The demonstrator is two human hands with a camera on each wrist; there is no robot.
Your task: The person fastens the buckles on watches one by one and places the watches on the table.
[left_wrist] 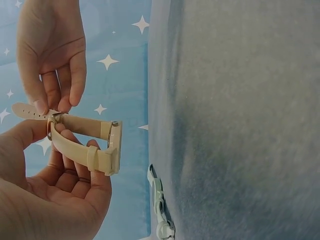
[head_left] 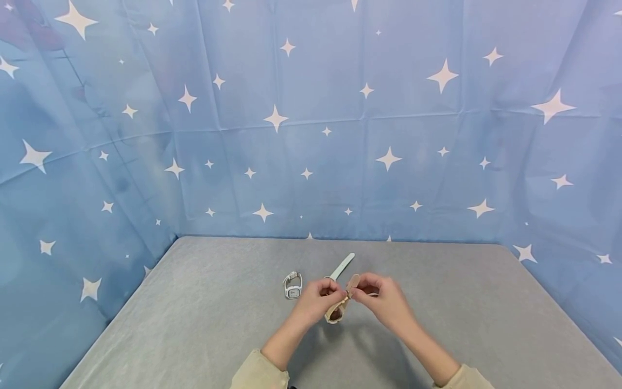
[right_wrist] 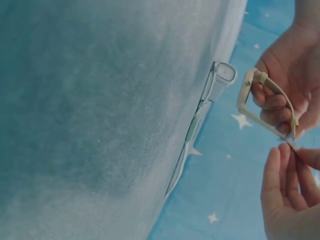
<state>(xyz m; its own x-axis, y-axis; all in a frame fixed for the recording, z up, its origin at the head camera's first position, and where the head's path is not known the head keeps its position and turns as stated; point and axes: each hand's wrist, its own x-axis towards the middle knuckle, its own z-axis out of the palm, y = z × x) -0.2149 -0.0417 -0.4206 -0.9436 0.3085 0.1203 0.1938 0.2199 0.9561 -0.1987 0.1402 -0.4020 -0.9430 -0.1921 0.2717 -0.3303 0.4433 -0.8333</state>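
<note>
A wristwatch with a cream-yellow strap [head_left: 335,313] is held up above the table, its strap closed into a loop through the buckle [left_wrist: 56,117]. My left hand [head_left: 313,302] pinches the strap at the buckle, with its other fingers curled under the loop in the left wrist view. Between thumb and fingers, my right hand [head_left: 386,302] pinches the holed strap end [left_wrist: 27,111] that sticks out past the buckle. The watch case [right_wrist: 244,92] hangs on the loop's far side from the buckle. Both hands nearly meet there.
On the grey table [head_left: 233,302], a white wristwatch [head_left: 293,292] lies left of my hands. Just beyond them lies another watch with a pale mint strap [head_left: 344,265], partly hidden by my left hand. A blue star-patterned curtain [head_left: 320,151] surrounds the table's back and sides.
</note>
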